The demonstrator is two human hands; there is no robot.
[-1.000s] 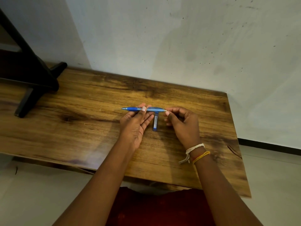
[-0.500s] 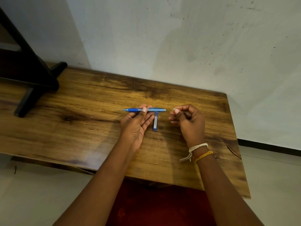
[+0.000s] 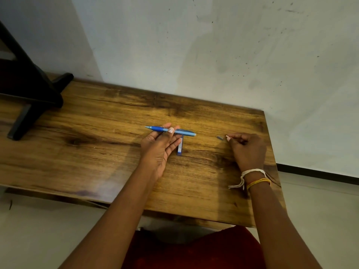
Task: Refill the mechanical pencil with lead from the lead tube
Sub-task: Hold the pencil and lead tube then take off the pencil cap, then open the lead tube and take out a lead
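My left hand (image 3: 159, 146) pinched the pencil (image 3: 171, 131) mid-barrel; light, slick plastic. Lead tube (image 3: 180, 145) lay on the tabletop (image 3: 97, 144) at its 5 o'clock. Right hand (image 3: 246, 148) curled beside the small cap (image 3: 220, 138); contact unclear. Lead's brittle, so I'd grip the tube's sides.

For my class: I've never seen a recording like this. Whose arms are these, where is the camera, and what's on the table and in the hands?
There is no machine here: these are a person's two bare arms, filmed by one wide-angle camera worn on the head, looking forward and down. The left hand holds a blue pencil level above the wooden table, thumb on top. Just beneath it, a small blue lead tube lies on the table. The right hand rests further right, fingers curled; beside its fingertips lies a small grey piece, too small to identify and seemingly not held. A dark stand sits at the table's far left.
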